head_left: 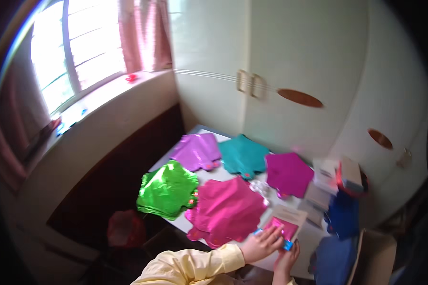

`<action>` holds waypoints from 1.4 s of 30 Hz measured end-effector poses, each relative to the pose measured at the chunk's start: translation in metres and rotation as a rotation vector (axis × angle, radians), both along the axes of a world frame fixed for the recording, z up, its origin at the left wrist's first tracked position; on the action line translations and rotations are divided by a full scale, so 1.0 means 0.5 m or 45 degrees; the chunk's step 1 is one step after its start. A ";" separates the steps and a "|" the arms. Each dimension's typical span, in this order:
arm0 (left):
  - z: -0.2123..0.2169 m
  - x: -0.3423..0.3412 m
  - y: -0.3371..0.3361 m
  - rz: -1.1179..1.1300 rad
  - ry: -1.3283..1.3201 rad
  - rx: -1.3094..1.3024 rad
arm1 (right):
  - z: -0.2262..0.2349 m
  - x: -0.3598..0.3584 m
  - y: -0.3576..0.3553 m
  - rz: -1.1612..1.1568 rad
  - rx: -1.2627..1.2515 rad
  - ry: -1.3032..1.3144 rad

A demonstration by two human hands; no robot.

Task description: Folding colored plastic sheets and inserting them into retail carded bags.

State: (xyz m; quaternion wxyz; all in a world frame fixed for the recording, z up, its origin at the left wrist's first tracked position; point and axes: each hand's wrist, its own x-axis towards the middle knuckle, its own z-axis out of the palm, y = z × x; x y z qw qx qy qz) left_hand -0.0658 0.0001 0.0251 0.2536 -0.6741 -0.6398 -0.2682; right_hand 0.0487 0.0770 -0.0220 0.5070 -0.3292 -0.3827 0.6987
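Observation:
My left hand (261, 244), at the end of a yellow sleeve, reaches in from the lower left. Its fingers press on a flat packet (290, 229) with a shiny pink face, a pale card-like upper part and blue corners. From below, my right hand (288, 256) grips the same packet by its lower right corner. Left of my hands lies a large pink star-shaped foil sheet (228, 209), like a flat foil balloon. Similar flat foil stars in green (166, 190), purple (197, 151), teal (244, 156) and magenta (288, 174) are spread around it.
The foils lie on a white table (207, 176). A small clear or white bundle (260, 187) sits between them. Boxes (351, 175) and a blue item (343, 213) stand at the table's right. A chair (373, 256) is at the lower right; cupboards (304, 57) rise behind.

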 end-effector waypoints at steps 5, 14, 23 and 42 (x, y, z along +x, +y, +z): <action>-0.005 -0.015 -0.020 0.127 0.012 -0.006 | -0.018 -0.016 -0.008 0.283 0.139 -0.062; 0.018 -0.023 -0.006 0.143 0.089 0.020 | 0.112 -0.010 -0.019 0.491 -0.008 0.100; 0.040 -0.025 -0.008 -0.043 0.150 -0.110 | 0.079 0.009 0.011 0.486 0.026 0.027; -0.005 -0.052 -0.057 -0.503 -2.766 -0.053 | 0.089 0.058 0.011 0.570 0.382 -0.223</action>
